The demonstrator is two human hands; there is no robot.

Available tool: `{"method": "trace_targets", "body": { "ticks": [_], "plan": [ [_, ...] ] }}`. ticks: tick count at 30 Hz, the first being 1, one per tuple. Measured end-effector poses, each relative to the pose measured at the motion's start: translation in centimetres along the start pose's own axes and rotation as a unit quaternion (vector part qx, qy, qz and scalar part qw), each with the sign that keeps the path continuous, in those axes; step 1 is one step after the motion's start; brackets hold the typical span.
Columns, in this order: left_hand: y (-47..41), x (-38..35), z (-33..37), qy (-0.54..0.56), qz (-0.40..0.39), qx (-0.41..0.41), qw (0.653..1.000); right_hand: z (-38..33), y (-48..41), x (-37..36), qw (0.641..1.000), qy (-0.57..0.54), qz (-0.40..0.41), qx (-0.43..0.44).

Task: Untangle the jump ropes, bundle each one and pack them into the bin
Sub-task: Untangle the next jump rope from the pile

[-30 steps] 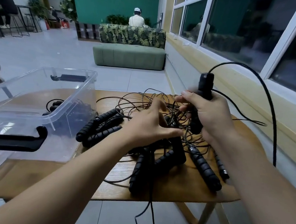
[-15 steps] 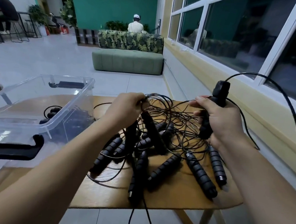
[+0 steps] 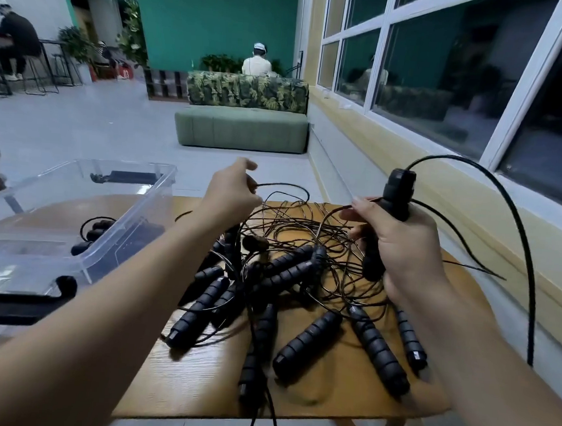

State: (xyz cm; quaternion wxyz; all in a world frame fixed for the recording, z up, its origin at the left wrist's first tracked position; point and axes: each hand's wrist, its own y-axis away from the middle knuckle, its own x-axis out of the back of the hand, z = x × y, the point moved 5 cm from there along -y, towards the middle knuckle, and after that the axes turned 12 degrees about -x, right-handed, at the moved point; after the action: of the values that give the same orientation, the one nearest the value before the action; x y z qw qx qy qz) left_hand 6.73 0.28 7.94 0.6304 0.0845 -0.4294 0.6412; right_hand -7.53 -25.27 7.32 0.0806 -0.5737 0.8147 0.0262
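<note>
Lifted clear of the pile since half a second ago, the left hand (image 3: 229,194) now hangs above the tangle's 11 o'clock edge, thumb and fingertips pinching a thin black cord (image 3: 285,185) that loops out toward 3 o'clock before dropping back into the heap. The right hand (image 3: 403,254) has barely moved. It sits at 2 o'clock of the pile, fingers wrapped round a black handle (image 3: 395,201) held upright, with its top above the fist and its lower end below. A thicker cord leaves the top of that handle, arcs toward 3 o'clock and falls past the right forearm.

The jump ropes (image 3: 288,273) lie knotted together in the middle of the wooden table (image 3: 326,402). Ribbed black grips fan out toward 5, 6 and 7 o'clock, under a nest of thin cords. Several grips are smeared by motion blur. One cord hangs over the near table edge at 6 o'clock.

The clear plastic bin (image 3: 133,215) stands at 9 o'clock of the pile, on the table's left part, with a black latch (image 3: 10,307) on its near end. One bundled rope (image 3: 94,229) lies inside it.

A pale patch on the grip at 5 o'clock is too blurred to read.

At 12 o'clock, across the floor, stands a green sofa (image 3: 242,127) with a leaf-print back, and a seated person (image 3: 256,64) shows behind it. Dark windows (image 3: 417,56) fill the wall from 1 to 3 o'clock.
</note>
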Motion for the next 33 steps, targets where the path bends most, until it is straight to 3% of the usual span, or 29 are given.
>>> {"method": "trace_targets", "body": {
  "ticks": [8, 12, 16, 20, 25, 27, 30, 33],
  "plan": [
    [2.8, 0.6, 3.1, -0.047, 0.000, -0.091, 0.995, 0.0, 0.2, -0.6, 1.000, -0.013, 0.001, 0.002],
    [5.7, 0.4, 6.4, 0.002, -0.003, -0.142, 0.990, -0.2, 0.4, -0.5, 1.000, -0.005, 0.001, 0.007],
    [9.2, -1.5, 9.0, 0.186, -0.098, -0.070, 0.975, 0.0, 0.4, -0.5, 1.000, -0.001, 0.002, 0.005],
    [11.6, -2.8, 10.3, 0.196, -0.132, -0.053, 0.970, 0.1, 0.4, -0.3, 1.000, 0.006, 0.003, 0.005],
    [14.2, -4.6, 9.5, 0.308, -0.159, -0.024, 0.938, 0.1, 0.4, -0.2, 1.000, 0.008, 0.007, 0.007],
    [14.5, -4.3, 8.9, 0.301, -0.138, -0.033, 0.943, 0.1, 0.5, -0.3, 1.000, 0.010, -0.005, 0.001],
    [13.8, -3.5, 7.5, 0.198, -0.085, -0.076, 0.974, 0.7, 0.8, -1.1, 0.998, 0.024, -0.054, -0.023],
    [13.4, -2.8, 7.7, 0.139, -0.053, -0.114, 0.982, 1.9, 1.7, -2.6, 0.993, 0.045, -0.100, -0.054]
  ]
}}
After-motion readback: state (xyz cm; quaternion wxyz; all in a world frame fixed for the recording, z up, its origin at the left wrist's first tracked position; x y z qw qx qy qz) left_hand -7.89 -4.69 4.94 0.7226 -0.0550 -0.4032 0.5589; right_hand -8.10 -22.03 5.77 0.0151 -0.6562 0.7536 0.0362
